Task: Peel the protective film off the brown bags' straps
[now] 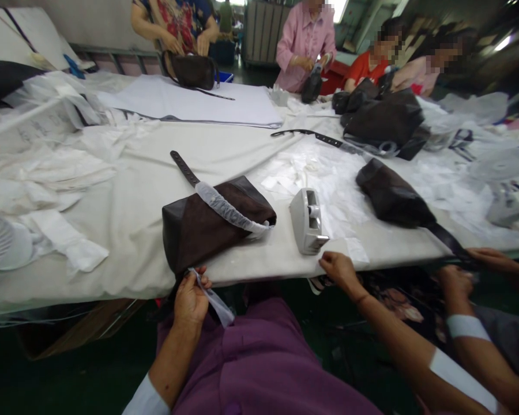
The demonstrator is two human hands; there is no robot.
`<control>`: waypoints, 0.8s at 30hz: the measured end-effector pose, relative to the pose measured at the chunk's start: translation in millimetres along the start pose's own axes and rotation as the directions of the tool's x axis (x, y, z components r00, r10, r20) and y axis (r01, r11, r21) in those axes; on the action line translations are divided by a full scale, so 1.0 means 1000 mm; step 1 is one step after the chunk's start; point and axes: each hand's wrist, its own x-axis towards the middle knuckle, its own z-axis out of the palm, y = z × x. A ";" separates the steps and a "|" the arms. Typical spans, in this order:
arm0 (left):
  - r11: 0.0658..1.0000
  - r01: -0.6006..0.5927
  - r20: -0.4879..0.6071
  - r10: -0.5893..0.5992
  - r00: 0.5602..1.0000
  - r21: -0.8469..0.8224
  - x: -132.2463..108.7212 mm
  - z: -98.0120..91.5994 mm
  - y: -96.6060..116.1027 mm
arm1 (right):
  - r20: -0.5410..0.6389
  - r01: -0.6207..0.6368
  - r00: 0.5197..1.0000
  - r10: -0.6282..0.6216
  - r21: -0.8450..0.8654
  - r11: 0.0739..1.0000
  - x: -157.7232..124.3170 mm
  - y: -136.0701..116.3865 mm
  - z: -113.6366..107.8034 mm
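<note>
A dark brown bag lies at the near edge of the cloth-covered table. Its strap, part-wrapped in clear film, runs across the top. My left hand is closed below the table edge on the bag's lower end and a strip of clear wrapping. My right hand rests at the table edge with curled fingers, just in front of a grey tape dispenser and a white paper scrap. I cannot see what its fingers hold.
A co-worker's hands at the right pull the strap of a second dark bag. More bags, a loose strap, white paper sheets and wrapping litter the table. Several people work at the far side.
</note>
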 end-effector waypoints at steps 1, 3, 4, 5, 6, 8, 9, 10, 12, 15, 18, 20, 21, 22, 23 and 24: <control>1.000 -0.001 -0.009 0.001 1.000 -0.001 -0.002 0.001 0.001 | 0.029 0.015 1.000 -0.013 -0.059 0.998 -0.007 0.004 0.004; 1.000 0.000 -0.031 0.000 1.000 0.004 -0.009 0.002 0.003 | 0.134 0.017 0.991 -0.013 -0.028 0.999 -0.024 0.005 0.013; 1.000 0.003 -0.046 -0.002 0.999 0.011 -0.014 0.004 0.004 | 0.208 0.023 0.978 -0.025 0.011 1.000 -0.032 0.000 0.018; 1.000 0.001 -0.059 0.000 0.998 0.017 -0.018 0.005 0.004 | 0.293 0.033 0.955 -0.048 0.055 0.998 -0.038 -0.007 0.025; 1.000 0.006 -0.064 -0.004 0.998 0.026 -0.022 0.006 0.005 | 0.371 0.050 0.925 -0.080 0.091 0.995 -0.042 -0.018 0.034; 0.998 -0.021 -0.093 0.027 0.995 0.061 -0.023 0.005 0.004 | 0.502 0.100 0.849 -0.167 0.159 0.982 -0.047 -0.047 0.058; 0.995 -0.029 -0.095 0.038 0.995 0.098 -0.023 0.003 0.004 | 0.560 0.116 0.802 -0.207 0.194 0.974 -0.049 -0.065 0.073; 0.988 -0.053 -0.102 0.068 0.993 0.144 -0.022 0.000 0.004 | 0.614 0.126 0.750 -0.246 0.232 0.964 -0.053 -0.083 0.090; 0.955 -0.118 -0.099 0.149 0.984 0.273 -0.023 -0.006 0.005 | 0.704 0.134 0.634 -0.320 0.307 0.942 -0.061 -0.119 0.125; 0.850 -0.235 -0.068 0.301 0.951 0.472 -0.028 -0.013 0.010 | 0.755 0.121 0.509 -0.415 0.414 0.902 -0.074 -0.159 0.174; 0.740 -0.290 -0.025 0.383 0.924 0.607 -0.032 -0.019 0.017 | 0.777 0.043 0.463 -0.426 0.461 0.886 -0.079 -0.175 0.209; 0.682 -0.299 0.001 0.401 0.916 0.668 -0.031 -0.024 0.020 | 0.788 0.013 0.456 -0.414 0.459 0.888 -0.079 -0.177 0.224; 0.659 -0.303 0.014 0.405 0.914 0.688 -0.030 -0.026 0.021 | 0.790 0.007 0.458 -0.409 0.456 0.890 -0.079 -0.176 0.229; 0.638 -0.310 0.030 0.410 0.911 0.705 -0.029 -0.029 0.022 | 0.791 0.004 0.462 -0.401 0.451 0.893 -0.079 -0.175 0.233; 0.618 -0.321 0.048 0.417 0.908 0.717 -0.027 -0.032 0.022 | 0.793 0.003 0.467 -0.391 0.441 0.898 -0.079 -0.174 0.235; 0.599 -0.336 0.067 0.425 0.903 0.726 -0.026 -0.035 0.022 | 0.796 0.004 0.472 -0.379 0.427 0.904 -0.079 -0.173 0.237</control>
